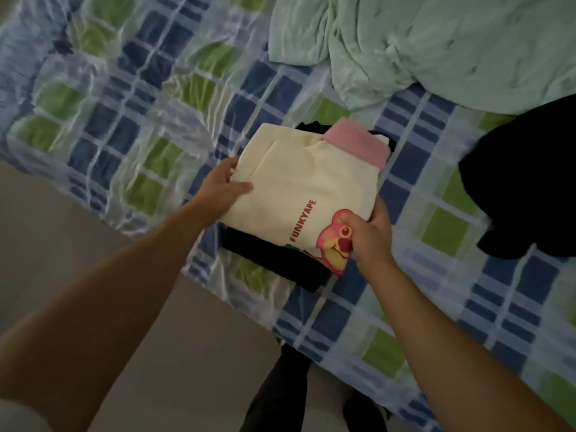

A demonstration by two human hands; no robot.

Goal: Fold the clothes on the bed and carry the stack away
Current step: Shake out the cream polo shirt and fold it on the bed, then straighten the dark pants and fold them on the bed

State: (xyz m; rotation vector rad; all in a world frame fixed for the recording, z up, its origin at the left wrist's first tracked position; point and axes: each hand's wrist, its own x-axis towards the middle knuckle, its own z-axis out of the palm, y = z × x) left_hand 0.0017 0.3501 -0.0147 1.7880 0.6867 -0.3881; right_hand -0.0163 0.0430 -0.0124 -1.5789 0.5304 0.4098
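Note:
A folded cream shirt with a pink collar, red lettering and a pink cartoon animal lies on top of a folded dark garment near the bed's edge. My left hand grips the cream shirt's left edge, thumb on top. My right hand grips its right corner over the cartoon print. Both hands hold the shirt on the small stack.
The bed has a blue, green and white checked sheet. A crumpled mint-green blanket lies at the top right. An unfolded black garment lies on the right. The grey floor and my dark-trousered legs are below.

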